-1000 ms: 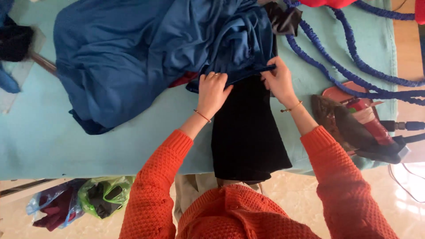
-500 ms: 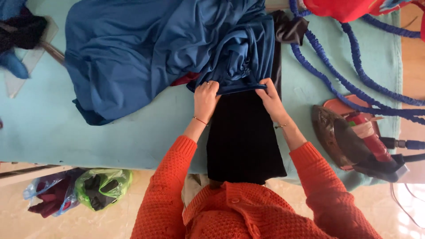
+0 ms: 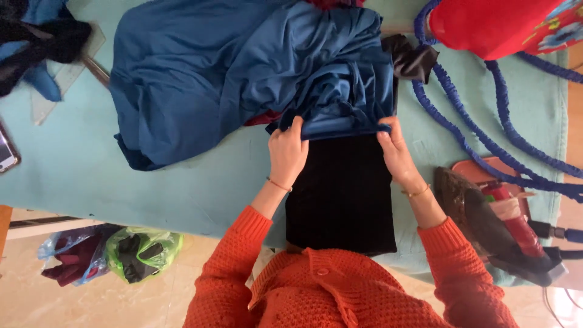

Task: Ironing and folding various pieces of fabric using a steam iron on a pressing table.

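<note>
Both hands pinch blue garment hem.
Left hand [image 3: 288, 150] and right hand [image 3: 395, 147] fingers closed on blue garment [image 3: 243, 79] hem; bulk at 11 o'clock, black cloth [image 3: 342, 194] at 6.

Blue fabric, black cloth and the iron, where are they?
blue fabric [image 3: 231, 79]: head view, on its broad smooth middle.
black cloth [image 3: 343, 194]: head view, on its flat centre.
iron [image 3: 486, 228]: head view, on its dark soleplate.

I see a deep blue cloth [image 3: 243, 79] bunched over a plain black cloth [image 3: 343, 194]. The tabletop [image 3: 91, 182] wears a pale teal cover. My sleeves [image 3: 243, 255] are orange knit. A blue braided cord [image 3: 486, 109] loops beside a red bag [image 3: 492, 27] with a flower print; the iron [image 3: 486, 222] is dark brown and red.
</note>
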